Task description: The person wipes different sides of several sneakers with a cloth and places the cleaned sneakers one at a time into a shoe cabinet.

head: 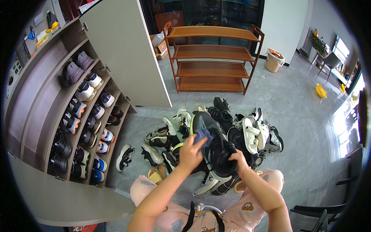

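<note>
A black sneaker [217,145] is held up over the pile, its toe pointing away from me. Around its heel end, the fingers of my right hand [240,162] grip the collar. My left hand [191,153] presses a bunched blue-purple cloth [203,137] against the upper near the toe. Below and around the sneaker lies a heap of mixed shoes, among them a white strapped sandal [250,135], a grey and black sneaker [158,136] and black lace-up shoes [220,114]. The sneaker hides part of the heap.
At the left, a shoe cabinet [95,78] with its door [127,52] swung out holds several pairs. One black and white shoe [125,157] lies on the floor beside it. A four-tier wooden rack [213,52] and a bin [274,62] stand beyond; a chair [318,209] is lower right.
</note>
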A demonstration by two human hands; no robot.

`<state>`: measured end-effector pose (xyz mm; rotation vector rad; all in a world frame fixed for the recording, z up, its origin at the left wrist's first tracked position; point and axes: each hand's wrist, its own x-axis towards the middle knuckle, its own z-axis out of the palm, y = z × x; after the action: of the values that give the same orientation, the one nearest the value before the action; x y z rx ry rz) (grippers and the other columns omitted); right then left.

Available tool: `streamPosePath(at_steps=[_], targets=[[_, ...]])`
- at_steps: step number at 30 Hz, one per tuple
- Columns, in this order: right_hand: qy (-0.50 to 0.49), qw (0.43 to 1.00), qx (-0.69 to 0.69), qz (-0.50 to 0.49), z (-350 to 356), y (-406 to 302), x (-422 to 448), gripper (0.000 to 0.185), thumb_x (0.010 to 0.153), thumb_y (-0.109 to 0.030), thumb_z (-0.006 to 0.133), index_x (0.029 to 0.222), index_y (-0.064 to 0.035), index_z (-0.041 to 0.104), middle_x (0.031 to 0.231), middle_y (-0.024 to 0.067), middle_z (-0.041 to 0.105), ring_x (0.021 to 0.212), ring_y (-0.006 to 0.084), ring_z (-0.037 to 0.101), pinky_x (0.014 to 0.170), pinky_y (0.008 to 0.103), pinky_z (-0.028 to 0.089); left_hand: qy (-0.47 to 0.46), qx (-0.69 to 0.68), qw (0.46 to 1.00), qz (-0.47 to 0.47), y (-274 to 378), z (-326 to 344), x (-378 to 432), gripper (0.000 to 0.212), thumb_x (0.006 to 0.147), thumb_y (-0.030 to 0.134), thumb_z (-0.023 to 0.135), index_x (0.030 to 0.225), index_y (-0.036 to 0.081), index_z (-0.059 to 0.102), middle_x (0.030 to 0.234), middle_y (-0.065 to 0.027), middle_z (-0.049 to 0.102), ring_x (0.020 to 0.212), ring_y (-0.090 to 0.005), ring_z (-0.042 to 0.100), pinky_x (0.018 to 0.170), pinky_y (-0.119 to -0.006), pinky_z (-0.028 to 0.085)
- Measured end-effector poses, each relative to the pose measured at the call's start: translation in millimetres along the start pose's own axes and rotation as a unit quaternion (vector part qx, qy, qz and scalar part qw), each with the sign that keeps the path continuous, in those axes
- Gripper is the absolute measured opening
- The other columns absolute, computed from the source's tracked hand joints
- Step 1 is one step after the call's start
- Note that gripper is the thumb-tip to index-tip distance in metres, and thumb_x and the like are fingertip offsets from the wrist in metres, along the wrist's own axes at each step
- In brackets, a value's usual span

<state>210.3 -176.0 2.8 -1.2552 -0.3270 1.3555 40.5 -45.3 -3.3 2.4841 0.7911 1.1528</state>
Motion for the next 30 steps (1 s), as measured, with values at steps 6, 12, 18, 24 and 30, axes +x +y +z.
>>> streamPosePath(at_steps=[6, 12, 18, 24, 30], targets=[[-0.122, 0.976, -0.164, -0.08, -9, 19, 5, 0.059, 0.062, -0.003, 0.053, 0.121, 0.0019, 0.055, 0.117, 0.0103, 0.053, 0.111, 0.0203, 0.048, 0.095, 0.0274, 0.035, 0.085, 0.104, 0.99, -0.035, -36, -18, 30, 0.048, 0.063, -0.002, 0.059, 0.109, 0.014, 0.065, 0.108, -0.0152, 0.055, 0.093, -0.0355, 0.056, 0.078, -0.041, 0.049], [-0.077, 0.951, -0.239, -0.183, -8, 25, 8, 0.058, 0.062, -0.005, 0.059, 0.12, 0.0004, 0.057, 0.122, 0.0108, 0.051, 0.116, 0.0245, 0.048, 0.099, 0.0305, 0.035, -0.038, -0.059, 0.997, 0.015, 10, -9, 7, 0.053, 0.064, -0.001, 0.056, 0.112, 0.017, 0.065, 0.108, -0.018, 0.055, 0.095, -0.0365, 0.057, 0.083, -0.041, 0.049], [0.032, 0.795, -0.495, -0.348, 6, 7, -9, 0.054, 0.055, -0.014, 0.066, 0.109, -0.0089, 0.065, 0.112, 0.0094, 0.057, 0.106, 0.0314, 0.054, 0.092, 0.039, 0.042, -0.005, 0.063, 0.997, -0.034, -15, -11, 18, 0.046, 0.063, -0.002, 0.06, 0.105, 0.014, 0.065, 0.103, -0.0144, 0.056, 0.091, -0.0342, 0.057, 0.077, -0.041, 0.049], [0.066, 0.69, -0.555, -0.459, 9, 6, -7, 0.053, 0.048, -0.017, 0.069, 0.1, -0.011, 0.068, 0.104, 0.0069, 0.059, 0.097, 0.0277, 0.056, 0.08, 0.041, 0.044, -0.037, 0.056, 0.997, -0.038, -10, -9, 17, 0.043, 0.066, 0.002, 0.061, 0.107, 0.013, 0.064, 0.1, -0.0155, 0.055, 0.089, -0.0342, 0.057, 0.075, -0.041, 0.049], [0.057, 0.618, -0.611, -0.492, 11, 7, -8, 0.051, 0.045, -0.02, 0.068, 0.095, -0.01, 0.066, 0.099, 0.0055, 0.056, 0.097, 0.0289, 0.054, 0.079, 0.0401, 0.042, -0.163, -0.031, 0.984, 0.069, 31, -2, 1, 0.037, 0.065, 0.003, 0.06, 0.101, 0.012, 0.067, 0.099, -0.0148, 0.055, 0.087, -0.0313, 0.058, 0.072, -0.039, 0.051]])
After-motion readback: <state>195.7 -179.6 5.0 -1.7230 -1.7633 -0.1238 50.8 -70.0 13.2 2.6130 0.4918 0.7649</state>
